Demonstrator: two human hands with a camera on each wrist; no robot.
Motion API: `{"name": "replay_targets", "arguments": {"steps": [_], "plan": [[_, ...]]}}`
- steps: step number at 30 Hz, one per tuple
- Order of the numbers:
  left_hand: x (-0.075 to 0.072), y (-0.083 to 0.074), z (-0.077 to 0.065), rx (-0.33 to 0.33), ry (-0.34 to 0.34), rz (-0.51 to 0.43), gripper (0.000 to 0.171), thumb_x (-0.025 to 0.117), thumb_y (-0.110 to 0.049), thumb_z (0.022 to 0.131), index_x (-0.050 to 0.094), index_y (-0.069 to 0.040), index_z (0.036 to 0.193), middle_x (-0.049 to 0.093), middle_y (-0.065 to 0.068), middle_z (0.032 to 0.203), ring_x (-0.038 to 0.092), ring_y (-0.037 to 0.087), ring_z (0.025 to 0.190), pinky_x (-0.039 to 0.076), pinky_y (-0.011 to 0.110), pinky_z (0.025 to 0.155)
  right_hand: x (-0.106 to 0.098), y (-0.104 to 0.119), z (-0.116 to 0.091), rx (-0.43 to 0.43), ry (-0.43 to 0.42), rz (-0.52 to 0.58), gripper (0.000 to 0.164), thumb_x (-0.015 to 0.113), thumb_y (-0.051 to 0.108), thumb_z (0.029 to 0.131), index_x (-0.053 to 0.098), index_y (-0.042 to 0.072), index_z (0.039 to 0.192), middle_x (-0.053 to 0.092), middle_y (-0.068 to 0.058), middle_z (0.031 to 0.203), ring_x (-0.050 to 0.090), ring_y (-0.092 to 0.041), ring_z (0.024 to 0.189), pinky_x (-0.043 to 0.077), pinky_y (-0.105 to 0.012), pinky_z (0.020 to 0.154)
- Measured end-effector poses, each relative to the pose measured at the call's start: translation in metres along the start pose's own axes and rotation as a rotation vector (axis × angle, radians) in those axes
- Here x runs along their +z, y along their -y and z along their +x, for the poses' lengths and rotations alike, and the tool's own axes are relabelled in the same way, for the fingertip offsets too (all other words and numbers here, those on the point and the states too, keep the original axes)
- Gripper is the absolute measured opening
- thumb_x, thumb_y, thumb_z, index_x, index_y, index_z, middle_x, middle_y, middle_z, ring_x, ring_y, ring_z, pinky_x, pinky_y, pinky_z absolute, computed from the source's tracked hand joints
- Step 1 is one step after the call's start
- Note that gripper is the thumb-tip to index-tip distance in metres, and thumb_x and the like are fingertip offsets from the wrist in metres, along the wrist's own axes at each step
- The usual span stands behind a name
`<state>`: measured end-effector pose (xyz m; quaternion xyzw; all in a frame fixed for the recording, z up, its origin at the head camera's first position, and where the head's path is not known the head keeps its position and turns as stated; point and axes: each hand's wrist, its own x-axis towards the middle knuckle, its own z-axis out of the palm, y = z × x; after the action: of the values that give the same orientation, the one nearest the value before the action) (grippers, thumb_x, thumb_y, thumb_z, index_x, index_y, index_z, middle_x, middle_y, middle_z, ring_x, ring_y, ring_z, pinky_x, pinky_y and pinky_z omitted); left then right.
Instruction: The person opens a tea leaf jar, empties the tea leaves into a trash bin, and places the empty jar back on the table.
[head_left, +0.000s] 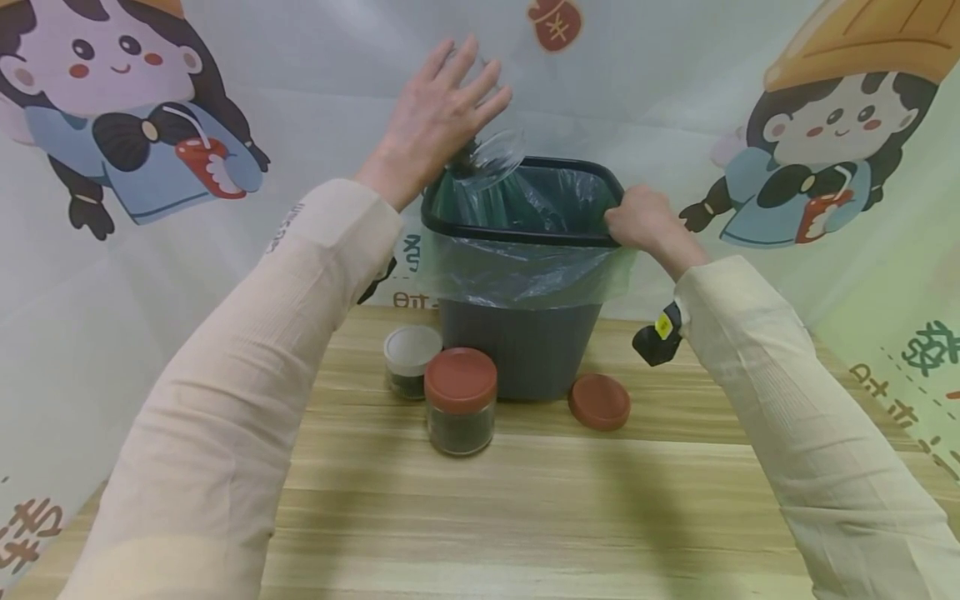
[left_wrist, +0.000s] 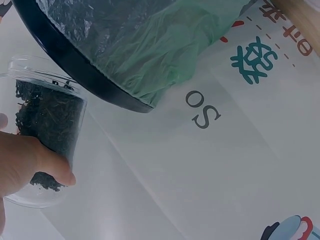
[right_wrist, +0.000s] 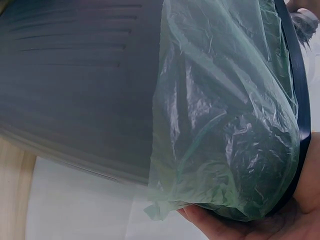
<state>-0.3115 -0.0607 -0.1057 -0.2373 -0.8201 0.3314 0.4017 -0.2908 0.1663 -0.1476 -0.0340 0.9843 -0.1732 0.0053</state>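
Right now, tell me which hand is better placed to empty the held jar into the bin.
Probably the left. The left hand grips the open jar, dark contents inside, close to the left side of the bin; the right hand is busy gripping the bin's right side.

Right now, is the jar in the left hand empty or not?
Not empty: the left wrist view shows dark shreds through the clear jar wall. Exact fill: cannot tell.

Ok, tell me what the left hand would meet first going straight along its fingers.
Probably the printed backdrop: the left hand, holding a clear jar of dark dried leaves, points up and forward toward it, but the depth between is unclear.
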Motion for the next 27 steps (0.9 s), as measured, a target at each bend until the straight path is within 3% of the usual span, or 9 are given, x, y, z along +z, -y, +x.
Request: {"name": "replay_targets", "arguments": {"steps": [6,23,27], "plan": [[-0.0003,0.0002,0.0001,0.012,-0.009,0.016,0.064,0.056,0.008,0.08,0.03,-0.011,0.135,0.031,0.012,0.14,0.026,0.031,0.129,0.018,0.041,0.108,-0.0003,-0.0002,0.0002,-0.001,0.001,0.011,0.035,0.027,0.012,0.091,0.035,0.008,0.057,0.029,-0.002,0.055,0.025,-0.011,0.045,0.028,-0.025,0.048],[-0.0026,-0.0009,0.0024,0.056,-0.005,0.049,0.064,0.053,0.011,0.082,0.027,-0.01,0.136,0.03,0.011,0.14,0.025,0.031,0.129,0.016,0.041,0.108,-0.0006,0.0003,0.0001,-0.005,0.002,-0.012,0.032,0.027,0.012,0.091,0.036,0.006,0.061,0.033,-0.009,0.07,0.028,-0.013,0.049,0.03,-0.027,0.053],[-0.0032,-0.0012,0.0023,0.065,-0.001,0.053,0.065,0.052,0.012,0.082,0.026,-0.011,0.137,0.03,0.011,0.141,0.024,0.031,0.129,0.016,0.041,0.108,-0.0002,0.0,0.0006,-0.005,0.005,-0.008,0.034,0.027,0.012,0.091,0.036,0.006,0.06,0.033,-0.007,0.066,0.027,-0.012,0.046,0.03,-0.026,0.051]]}}
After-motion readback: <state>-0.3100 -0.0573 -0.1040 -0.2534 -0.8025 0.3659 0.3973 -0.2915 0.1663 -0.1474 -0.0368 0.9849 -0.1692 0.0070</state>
